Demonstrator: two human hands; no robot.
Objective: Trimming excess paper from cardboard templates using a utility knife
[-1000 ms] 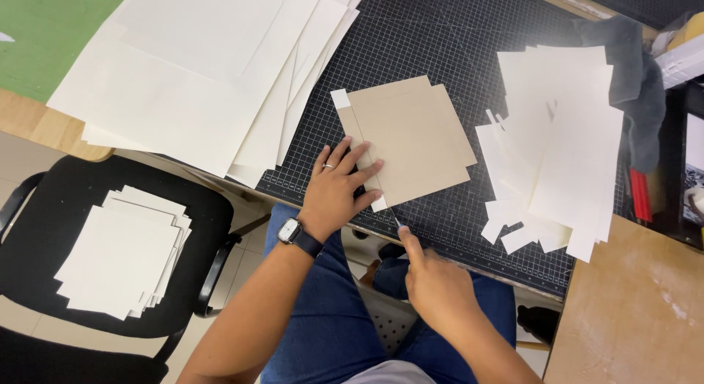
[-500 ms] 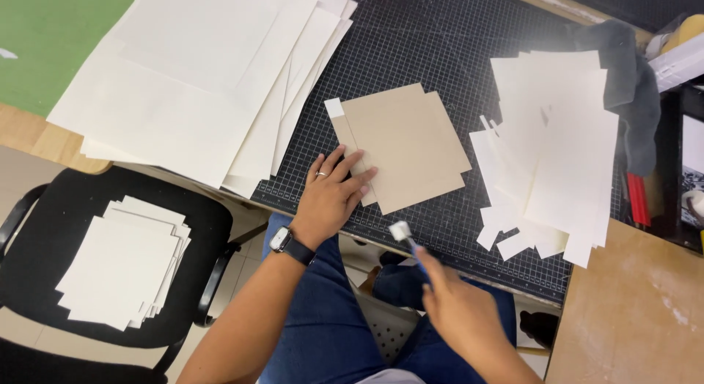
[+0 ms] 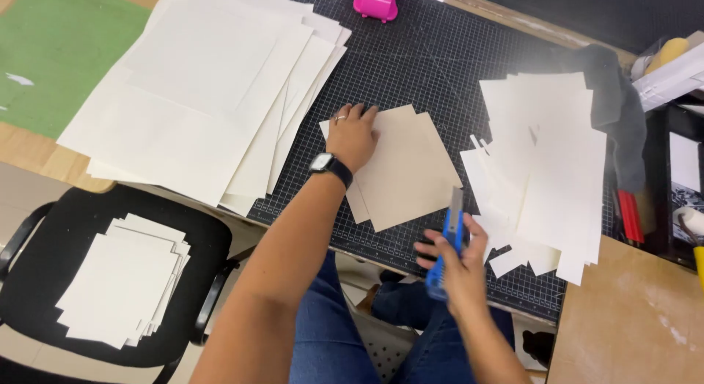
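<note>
Hands both over the dark gridded cutting mat (image 3: 440, 69), which serves as reference throughout. Left hand (image 3: 353, 135), wristwatch on the wrist, lies palm-down with fingers spread and nearly flat — pressing the upper-left part of a tan cardboard sheet (image 3: 407, 171), gripping nothing. That sheet sits at the mat's centre, rotated, with one corner pointing to the near edge; a paler strip shows along its left side. Right hand (image 3: 460, 263) is closed around a blue utility knife (image 3: 446, 245), blade end up — tip just beside the cardboard's right corner; contact with the sheet cannot be told. Hand itself hangs over the mat's near edge.

Right part of mat: loose pile of white paper offcuts (image 3: 546, 171). Left edge of mat: large cream sheets (image 3: 198, 91), fanned, overhanging onto the table. Far edge: pink plastic object (image 3: 376, 3). Below the mat's left corner, a black chair (image 3: 205, 245) carries a stack of small cream sheets (image 3: 125, 278).
</note>
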